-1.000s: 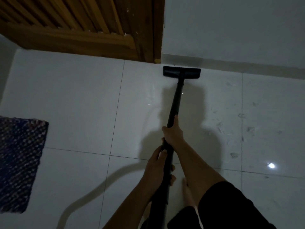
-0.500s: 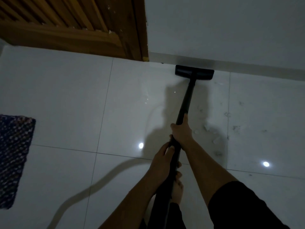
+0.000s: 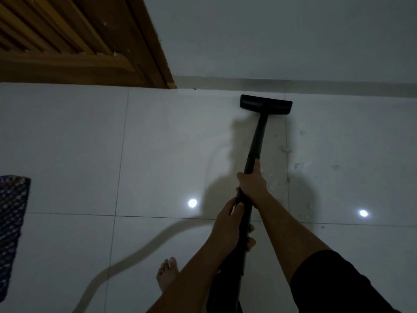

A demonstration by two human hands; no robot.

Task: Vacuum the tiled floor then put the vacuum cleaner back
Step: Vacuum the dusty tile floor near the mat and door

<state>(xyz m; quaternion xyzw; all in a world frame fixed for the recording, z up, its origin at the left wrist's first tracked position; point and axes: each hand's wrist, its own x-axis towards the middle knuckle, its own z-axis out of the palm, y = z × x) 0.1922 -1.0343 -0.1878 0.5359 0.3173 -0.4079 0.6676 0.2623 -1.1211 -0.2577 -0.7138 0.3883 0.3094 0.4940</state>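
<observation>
A black vacuum wand (image 3: 256, 143) runs from my hands out to its flat black floor head (image 3: 266, 104), which lies on the white tiled floor (image 3: 171, 154) close to the base of the white wall. My right hand (image 3: 252, 184) grips the wand higher up, thumb laid along the tube. Just behind it, my left hand (image 3: 230, 224) wraps round the lower part of the wand. Pale specks of dirt (image 3: 291, 168) lie on the tiles to the right of the wand. The vacuum's body is out of view.
A slatted wooden door (image 3: 74, 41) fills the upper left, its frame meeting the wall (image 3: 282, 37). A dark patterned mat (image 3: 11, 224) lies at the left edge. My bare foot (image 3: 167, 274) stands on the tiles near the bottom. Two bright light reflections show on the floor.
The floor head has slid to the right along the wall, away from the door frame and toward the dirty tile. Both hands keep the same grip.
</observation>
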